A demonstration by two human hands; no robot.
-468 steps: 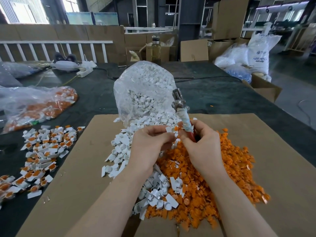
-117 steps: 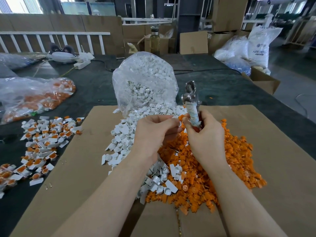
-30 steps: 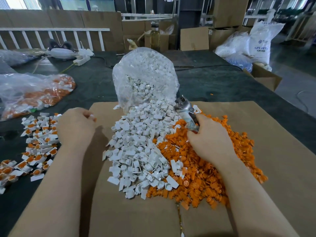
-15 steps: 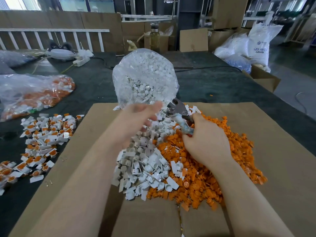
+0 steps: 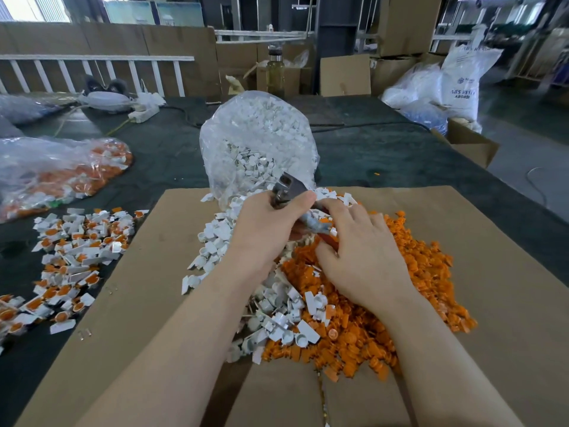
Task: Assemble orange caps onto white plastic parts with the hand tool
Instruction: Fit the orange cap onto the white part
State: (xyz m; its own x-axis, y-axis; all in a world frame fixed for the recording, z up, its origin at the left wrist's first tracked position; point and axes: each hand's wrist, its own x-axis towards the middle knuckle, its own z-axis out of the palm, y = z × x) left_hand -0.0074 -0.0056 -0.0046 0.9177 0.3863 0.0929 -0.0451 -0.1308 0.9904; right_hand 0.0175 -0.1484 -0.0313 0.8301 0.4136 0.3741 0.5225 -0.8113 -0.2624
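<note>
Left hand curled round the metal head of the hand tool, right hand spread flat, fingers relaxed, over the orange caps beside white parts.

- The clear bag of white plastic parts stands upright at the far edge of the cardboard sheet, blocking a straight reach forward from the two hands.
- The heap of white plastic parts and the heap of orange caps fill the sheet's middle, touching each other.
- Bare cardboard lies open on the right of the orange heap, on the left of the white heap, and along the near edge.
- On the dark tabletop to the left, assembled pieces lie scattered, with a bag of orange and white pieces behind them.
- Beyond the upright bag the tabletop is open up to a black cable.
</note>
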